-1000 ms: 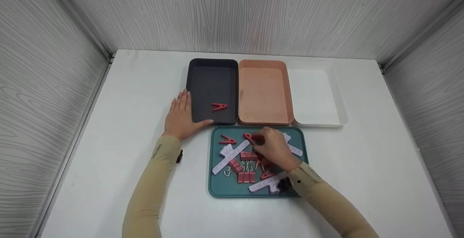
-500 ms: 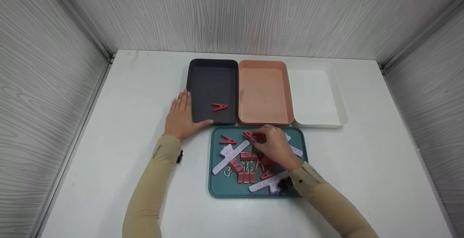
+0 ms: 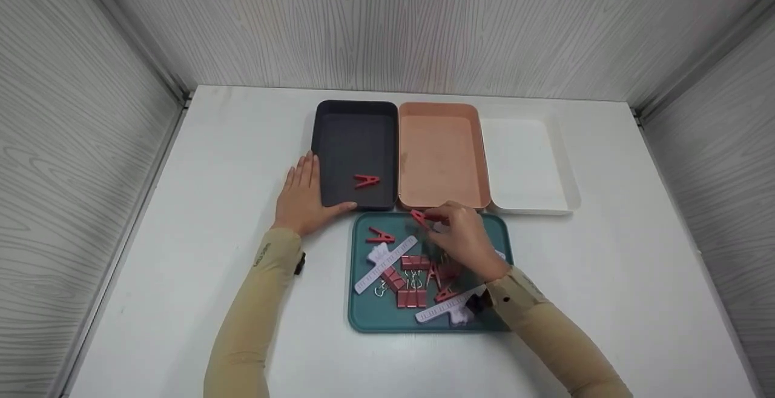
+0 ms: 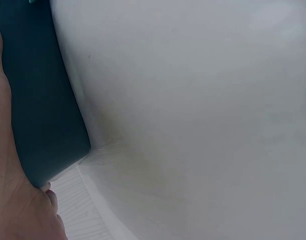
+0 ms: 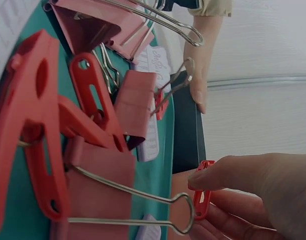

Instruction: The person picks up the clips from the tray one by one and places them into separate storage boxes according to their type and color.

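My right hand (image 3: 461,237) pinches a red clothespin (image 3: 419,218) between thumb and fingers, above the far edge of the green tray (image 3: 369,316). The right wrist view shows this clothespin (image 5: 201,195) under the thumb. With fingers straight, my left hand (image 3: 303,198) rests against the left side of the dark tray (image 3: 354,137), its thumb along the near corner. One red clothespin (image 3: 366,180) lies inside the dark tray. On the green tray are more red clothespins (image 3: 380,235), several pinkish-red binder clips (image 3: 412,298) and long pale lilac clips (image 3: 385,265).
Right of the dark tray stand an orange tray (image 3: 442,155) and a white tray (image 3: 527,165), side by side and behind the green tray. All sit on a white table (image 3: 200,204). Grey wood-grain panels (image 3: 387,28) enclose the back and both sides.
My right hand has lifted the red clothespin off the green tray and moved slightly away from me, toward the orange tray's near edge. The left hand stays in place.
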The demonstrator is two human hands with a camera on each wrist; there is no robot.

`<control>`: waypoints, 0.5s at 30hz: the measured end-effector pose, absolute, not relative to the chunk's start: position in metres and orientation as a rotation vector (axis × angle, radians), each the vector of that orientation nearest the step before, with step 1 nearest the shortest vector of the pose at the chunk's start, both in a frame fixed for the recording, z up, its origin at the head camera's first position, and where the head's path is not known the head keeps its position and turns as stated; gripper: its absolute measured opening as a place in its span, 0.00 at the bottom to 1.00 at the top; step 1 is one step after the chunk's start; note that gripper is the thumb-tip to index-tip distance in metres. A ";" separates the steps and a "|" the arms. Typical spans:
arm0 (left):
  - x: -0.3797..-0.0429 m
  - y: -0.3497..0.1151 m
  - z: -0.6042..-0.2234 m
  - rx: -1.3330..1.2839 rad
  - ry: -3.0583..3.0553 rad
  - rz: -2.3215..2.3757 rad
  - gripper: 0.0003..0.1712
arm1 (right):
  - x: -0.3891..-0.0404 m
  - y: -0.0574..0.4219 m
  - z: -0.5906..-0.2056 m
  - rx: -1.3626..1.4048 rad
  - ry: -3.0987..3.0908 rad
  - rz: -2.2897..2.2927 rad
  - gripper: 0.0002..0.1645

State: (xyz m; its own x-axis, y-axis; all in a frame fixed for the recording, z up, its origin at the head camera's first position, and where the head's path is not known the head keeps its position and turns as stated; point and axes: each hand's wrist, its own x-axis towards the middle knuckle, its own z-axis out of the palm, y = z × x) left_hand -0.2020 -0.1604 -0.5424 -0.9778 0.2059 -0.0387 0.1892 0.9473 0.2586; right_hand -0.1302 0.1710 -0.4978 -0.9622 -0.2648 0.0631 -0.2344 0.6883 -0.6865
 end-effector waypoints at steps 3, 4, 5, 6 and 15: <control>-0.202 -0.161 -0.543 0.314 3.040 0.392 0.78 | -0.132 0.173 -0.495 -0.469 2.862 -1.194 0.20; -0.202 -0.161 -0.542 0.315 3.042 0.390 0.78 | -0.133 0.174 -0.494 -0.482 2.873 -1.195 0.20; -0.202 -0.160 -0.542 0.317 3.043 0.393 0.78 | -0.133 0.174 -0.492 -0.493 2.885 -1.194 0.20; -0.202 -0.160 -0.542 0.317 3.044 0.397 0.78 | -0.134 0.175 -0.492 -0.501 2.897 -1.191 0.20; -0.200 -0.159 -0.539 0.316 3.050 0.380 0.78 | -0.141 0.175 -0.485 -0.497 2.954 -1.178 0.22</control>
State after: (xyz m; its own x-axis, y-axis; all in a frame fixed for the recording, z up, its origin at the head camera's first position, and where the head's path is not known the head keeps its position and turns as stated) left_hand -0.2002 -0.1594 -0.5395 -0.9777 0.2085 -0.0261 0.1957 0.9489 0.2477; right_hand -0.1406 0.1754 -0.4849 -0.9494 -0.2548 0.1836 -0.3112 0.6849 -0.6588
